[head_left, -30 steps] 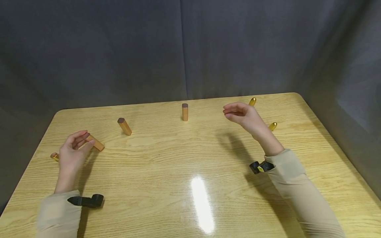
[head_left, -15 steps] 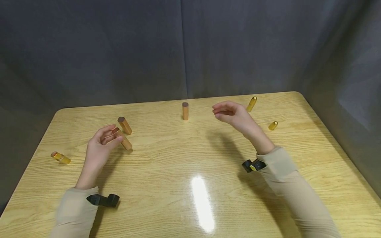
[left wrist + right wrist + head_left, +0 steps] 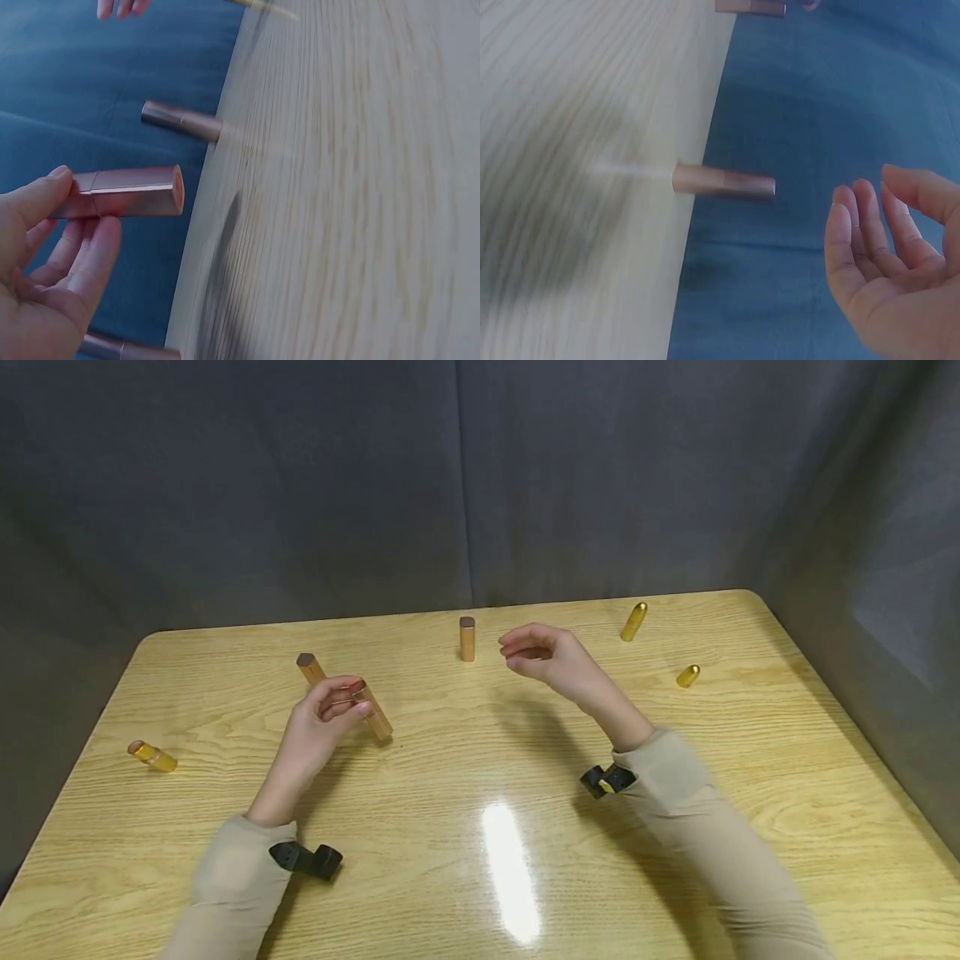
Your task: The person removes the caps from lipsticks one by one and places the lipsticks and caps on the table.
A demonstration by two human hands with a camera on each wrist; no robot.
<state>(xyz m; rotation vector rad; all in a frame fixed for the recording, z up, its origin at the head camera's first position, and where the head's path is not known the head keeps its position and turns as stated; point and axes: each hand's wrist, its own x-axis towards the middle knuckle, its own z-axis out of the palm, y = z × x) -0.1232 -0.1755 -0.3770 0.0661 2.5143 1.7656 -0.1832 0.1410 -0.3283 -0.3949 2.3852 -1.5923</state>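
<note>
My left hand (image 3: 311,735) pinches a rose-gold lipstick tube (image 3: 378,720) near its top between thumb and fingers, lifted over the table and tilted. In the left wrist view the tube (image 3: 135,191) shows its flat bottom end pointing at the wood. Just behind that hand stands a second rose-gold lipstick tube (image 3: 310,667), partly covered by the fingers. A third rose-gold lipstick tube (image 3: 467,640) stands upright at the back middle. To its right hovers my right hand (image 3: 558,664), fingers loosely bent and nothing between them; the right wrist view shows this hand (image 3: 900,262) apart from the standing tube (image 3: 724,183).
On the left of the wooden table (image 3: 420,852) is a gold tube (image 3: 153,757) with a reddish end. Two gold round-tipped tubes, a taller one (image 3: 633,622) and a shorter one (image 3: 687,676), are at the right. A dark curtain (image 3: 337,493) hangs behind the table.
My left hand has carried the lipstick tube rightward, passing in front of the second standing tube. My right hand has drifted left toward the middle tube, uncovering the gold tubes behind it.
</note>
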